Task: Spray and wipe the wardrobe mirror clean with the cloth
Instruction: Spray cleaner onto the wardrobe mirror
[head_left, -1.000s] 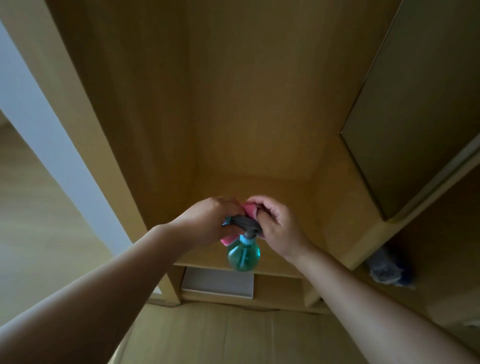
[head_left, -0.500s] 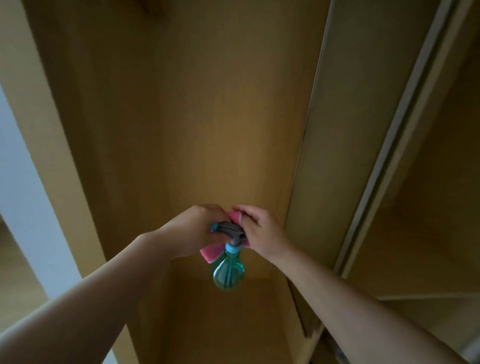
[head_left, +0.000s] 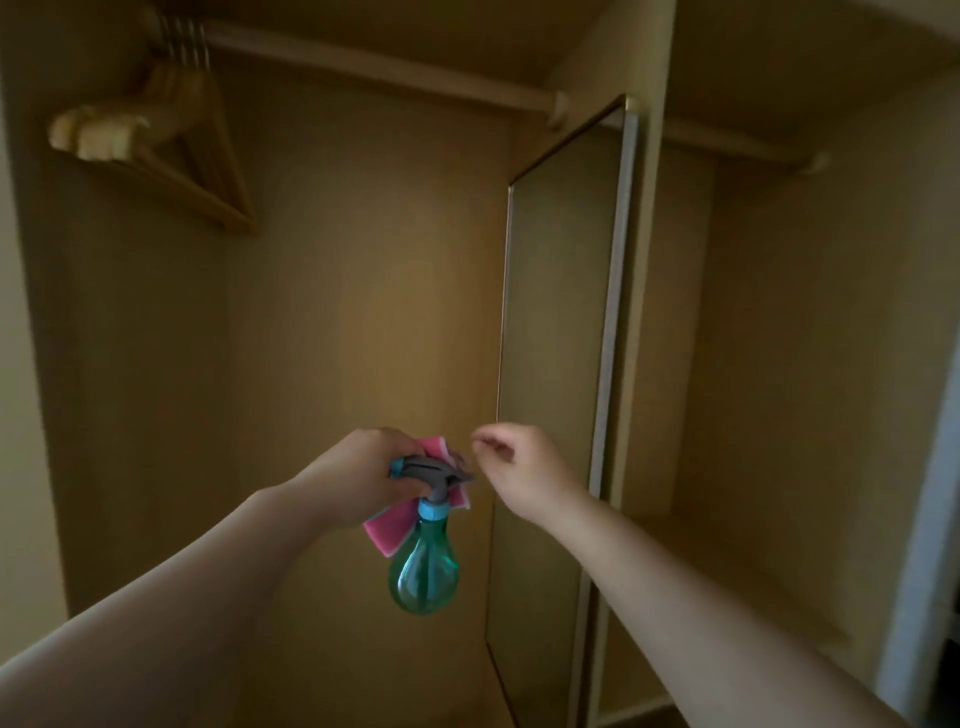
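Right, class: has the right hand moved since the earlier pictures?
Yes. The right hand has left the spray bottle and shifted rightward, now overlapping the left edge of the mirror.

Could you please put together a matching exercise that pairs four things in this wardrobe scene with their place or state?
Things
1. spray bottle
2. cloth
3. hangers
4. right hand

Place or state
A. hung on the rail, upper left
B. pink, bunched in the left hand
C. holds nothing, fingers loosely curled
D. green body dangling below the left hand

Pairs: 1-D, 2-B, 3-A, 4-C
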